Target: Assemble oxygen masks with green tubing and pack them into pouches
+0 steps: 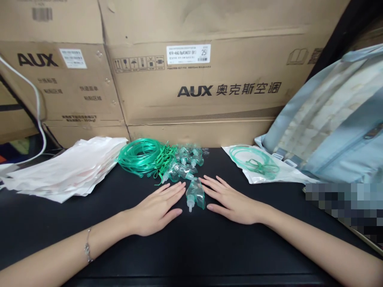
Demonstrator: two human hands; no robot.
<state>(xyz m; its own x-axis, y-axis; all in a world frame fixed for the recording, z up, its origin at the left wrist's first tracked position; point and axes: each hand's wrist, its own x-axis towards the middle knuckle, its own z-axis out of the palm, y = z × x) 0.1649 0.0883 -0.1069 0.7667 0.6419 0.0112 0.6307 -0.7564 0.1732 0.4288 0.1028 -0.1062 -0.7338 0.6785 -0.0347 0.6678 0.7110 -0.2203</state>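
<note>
"Where's that green mask (198, 192)?"

"I see it on the black table (191, 251), between the left hand (155, 210) and right hand (235, 204); both lie flat and wide, holding nothing. Whether either touches it, I can't tell."

"Why there?"

"Set apart from the heaped masks (182, 170) and coiled tubing (131, 164) behind, I'd guess, within easy reach."

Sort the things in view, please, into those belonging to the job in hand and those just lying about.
Likely for the job:
front mask
other masks
coiled tubing
green straps
stacked white packaging
white packet

Likely lying about:
backpack
cardboard boxes
white cable
</note>
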